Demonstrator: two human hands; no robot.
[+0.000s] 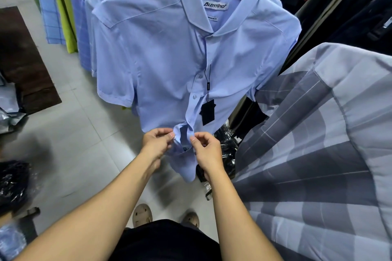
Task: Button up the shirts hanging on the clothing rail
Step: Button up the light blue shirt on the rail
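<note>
One blue shirt — placket pinched by left hand and right hand — shows three buttons above.

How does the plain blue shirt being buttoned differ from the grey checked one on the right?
The plain blue shirt is one solid colour; the grey checked shirt has dark and pale blocks. The left hand and right hand pinch the plain blue shirt's lower front; nothing touches the grey checked shirt.
</note>
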